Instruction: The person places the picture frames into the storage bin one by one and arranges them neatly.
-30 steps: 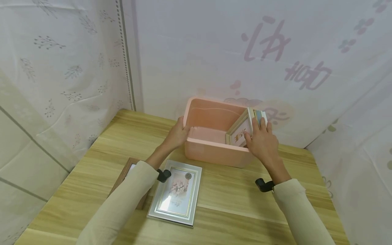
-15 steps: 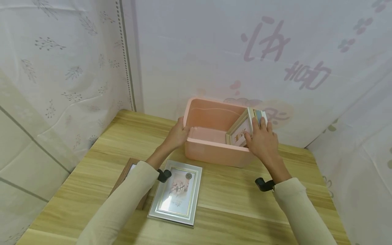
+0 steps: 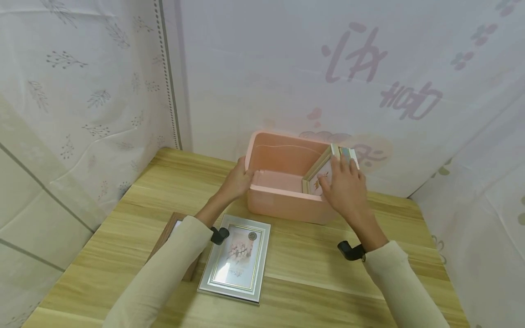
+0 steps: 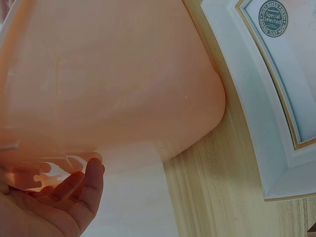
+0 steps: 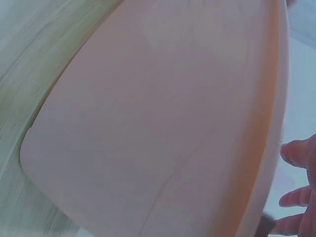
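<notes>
A pink plastic bin (image 3: 287,205) stands on the table by the back wall. My left hand (image 3: 234,183) grips its left end; in the left wrist view the fingers (image 4: 91,190) curl under the bin's handle opening. Several picture frames lean together inside the right end, the front one a cream picture frame (image 3: 308,182). Over their top edges lies my right hand (image 3: 348,189), its fingers loosely extended. Whether the fingertips touch the frames is hard to tell. In the right wrist view, the right hand's fingers (image 5: 298,197) appear spread beyond the bin's rim.
A silver picture frame (image 3: 261,259) with a flower print lies flat in front of the bin. Left of it a brown wooden picture frame (image 3: 164,237) lies partly under the left forearm. Patterned cloth (image 3: 254,68) hangs behind the wooden table (image 3: 320,282).
My right hand has shifted slightly left across the tops of the leaning frames. The left hand, the bin and the frames on the table look unmoved.
</notes>
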{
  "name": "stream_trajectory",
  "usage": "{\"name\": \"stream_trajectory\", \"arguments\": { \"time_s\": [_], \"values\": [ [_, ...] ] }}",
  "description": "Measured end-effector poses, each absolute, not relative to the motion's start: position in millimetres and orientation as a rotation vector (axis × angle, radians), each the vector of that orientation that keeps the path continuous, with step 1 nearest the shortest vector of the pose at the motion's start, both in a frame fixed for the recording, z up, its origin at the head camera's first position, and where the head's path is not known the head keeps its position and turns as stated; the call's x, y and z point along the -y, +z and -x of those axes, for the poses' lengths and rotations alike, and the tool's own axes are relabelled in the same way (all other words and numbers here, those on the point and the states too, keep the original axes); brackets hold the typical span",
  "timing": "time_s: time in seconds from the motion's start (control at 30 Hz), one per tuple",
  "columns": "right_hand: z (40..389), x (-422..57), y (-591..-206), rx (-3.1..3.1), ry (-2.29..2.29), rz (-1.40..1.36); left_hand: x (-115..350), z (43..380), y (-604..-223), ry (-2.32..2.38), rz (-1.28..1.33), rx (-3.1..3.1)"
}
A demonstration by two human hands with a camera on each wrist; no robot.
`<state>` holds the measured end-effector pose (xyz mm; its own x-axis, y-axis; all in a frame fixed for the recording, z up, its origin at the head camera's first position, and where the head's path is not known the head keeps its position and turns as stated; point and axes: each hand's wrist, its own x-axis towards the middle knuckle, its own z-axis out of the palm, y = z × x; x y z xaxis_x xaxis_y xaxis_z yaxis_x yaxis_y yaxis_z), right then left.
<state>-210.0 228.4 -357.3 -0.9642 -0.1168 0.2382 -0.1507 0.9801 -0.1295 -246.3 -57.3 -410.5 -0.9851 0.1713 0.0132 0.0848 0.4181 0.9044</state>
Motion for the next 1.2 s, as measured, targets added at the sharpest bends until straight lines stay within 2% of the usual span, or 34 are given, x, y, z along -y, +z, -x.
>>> {"name": "stream_trajectory", "arguments": {
  "time_s": [1.2],
  "values": [
    [160, -163, -378, 2.906, 0.258, -0.746, 58, 246, -411, 1.673, -0.257, -2.564]
  ]
}}
